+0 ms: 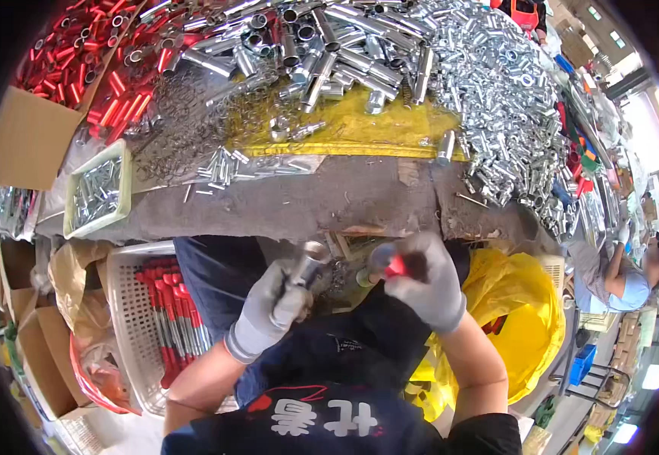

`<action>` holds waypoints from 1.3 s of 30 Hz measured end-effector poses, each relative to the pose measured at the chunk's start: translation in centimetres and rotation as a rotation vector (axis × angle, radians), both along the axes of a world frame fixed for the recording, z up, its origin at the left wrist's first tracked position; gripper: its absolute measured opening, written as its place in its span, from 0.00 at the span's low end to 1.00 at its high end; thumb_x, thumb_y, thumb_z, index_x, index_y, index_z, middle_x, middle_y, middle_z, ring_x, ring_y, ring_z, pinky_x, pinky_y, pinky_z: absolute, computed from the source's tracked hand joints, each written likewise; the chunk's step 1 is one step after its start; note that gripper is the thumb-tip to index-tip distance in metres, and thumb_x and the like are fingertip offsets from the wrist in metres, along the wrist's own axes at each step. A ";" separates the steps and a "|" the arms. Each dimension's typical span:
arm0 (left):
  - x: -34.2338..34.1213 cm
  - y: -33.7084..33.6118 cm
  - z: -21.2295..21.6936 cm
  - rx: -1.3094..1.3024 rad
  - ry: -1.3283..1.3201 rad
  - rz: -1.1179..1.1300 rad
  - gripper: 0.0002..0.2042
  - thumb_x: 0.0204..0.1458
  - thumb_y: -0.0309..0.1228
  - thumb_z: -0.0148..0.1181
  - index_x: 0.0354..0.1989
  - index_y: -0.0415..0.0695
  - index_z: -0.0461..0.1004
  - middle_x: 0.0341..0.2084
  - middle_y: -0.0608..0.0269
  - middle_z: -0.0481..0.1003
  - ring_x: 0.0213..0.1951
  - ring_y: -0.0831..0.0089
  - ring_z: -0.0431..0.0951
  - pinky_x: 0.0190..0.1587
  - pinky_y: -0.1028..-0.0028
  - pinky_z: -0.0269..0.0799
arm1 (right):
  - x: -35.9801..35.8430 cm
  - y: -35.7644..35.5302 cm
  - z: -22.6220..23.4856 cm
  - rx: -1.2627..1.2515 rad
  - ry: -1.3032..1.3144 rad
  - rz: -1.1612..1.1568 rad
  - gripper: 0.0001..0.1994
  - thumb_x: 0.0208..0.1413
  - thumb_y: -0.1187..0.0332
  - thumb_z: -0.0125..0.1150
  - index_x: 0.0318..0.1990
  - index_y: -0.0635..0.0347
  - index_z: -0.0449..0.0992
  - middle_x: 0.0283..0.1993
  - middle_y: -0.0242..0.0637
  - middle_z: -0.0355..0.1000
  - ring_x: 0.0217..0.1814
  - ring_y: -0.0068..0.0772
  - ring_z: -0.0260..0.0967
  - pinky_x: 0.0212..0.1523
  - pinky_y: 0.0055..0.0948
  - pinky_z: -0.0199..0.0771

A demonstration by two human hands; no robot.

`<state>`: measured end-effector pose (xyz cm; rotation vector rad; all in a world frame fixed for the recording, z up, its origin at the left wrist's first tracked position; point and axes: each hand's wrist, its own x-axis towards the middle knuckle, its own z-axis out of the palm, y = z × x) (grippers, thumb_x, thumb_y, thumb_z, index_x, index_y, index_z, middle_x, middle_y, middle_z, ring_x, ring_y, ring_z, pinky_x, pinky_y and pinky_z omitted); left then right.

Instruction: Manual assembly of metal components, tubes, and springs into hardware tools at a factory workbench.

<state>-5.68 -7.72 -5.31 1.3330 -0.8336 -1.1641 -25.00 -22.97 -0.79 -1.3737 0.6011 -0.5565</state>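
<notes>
My left hand, in a grey glove, is closed round a short shiny metal tube. The tube's open end tilts up, away from my body. Across from it, my gloved right hand grips a red tubular piece. Motion blurs its round end, and the fingers cover part of it. The two pieces are apart, held over my lap just below the workbench edge.
Chrome tubes, small metal fittings and red tubes are heaped on the bench. A tray of pins stands left. Beside me are a white basket of red-ended tools and a yellow-lined bin. Another person sits right.
</notes>
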 end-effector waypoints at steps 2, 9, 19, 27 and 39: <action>0.0 -0.6 0.1 -0.068 -0.539 -0.165 0.18 0.52 0.40 0.60 0.43 0.39 0.66 0.25 0.63 0.72 0.26 0.71 0.74 0.28 0.74 0.68 | -0.6 -0.4 0.8 -0.562 0.035 0.075 0.20 0.37 0.75 0.73 0.41 0.58 0.74 0.44 0.41 0.71 0.44 0.35 0.70 0.47 0.30 0.70; 0.4 -2.8 3.0 -0.166 -0.924 -0.499 0.34 0.41 0.41 0.69 0.55 0.40 0.61 0.36 0.47 0.75 0.33 0.54 0.78 0.33 0.63 0.73 | -1.5 -0.1 1.9 -0.717 0.198 0.207 0.19 0.36 0.66 0.75 0.38 0.56 0.76 0.32 0.39 0.71 0.38 0.42 0.69 0.38 0.32 0.71; 0.7 -5.1 0.6 0.138 0.048 -0.024 0.18 0.53 0.35 0.61 0.45 0.37 0.65 0.27 0.58 0.72 0.25 0.73 0.75 0.30 0.73 0.71 | 8.3 -16.9 0.5 -1.376 0.597 -0.393 0.09 0.55 0.61 0.54 0.37 0.54 0.77 0.51 0.46 0.68 0.59 0.50 0.60 0.58 0.45 0.59; 0.0 -2.8 0.2 -0.001 0.475 0.037 0.27 0.52 0.41 0.63 0.51 0.37 0.59 0.27 0.62 0.71 0.28 0.74 0.74 0.34 0.73 0.70 | 12.4 -21.5 0.1 -1.400 1.513 -0.442 0.18 0.54 0.51 0.53 0.42 0.49 0.81 0.64 0.37 0.60 0.70 0.42 0.48 0.66 0.46 0.47; 0.1 -1.9 1.4 0.216 -0.310 -0.300 0.12 0.40 0.31 0.69 0.29 0.40 0.73 0.19 0.63 0.72 0.23 0.74 0.72 0.28 0.73 0.68 | -0.9 -2.5 5.8 -0.816 0.327 0.108 0.09 0.41 0.74 0.67 0.34 0.58 0.79 0.31 0.37 0.76 0.34 0.39 0.72 0.37 0.32 0.70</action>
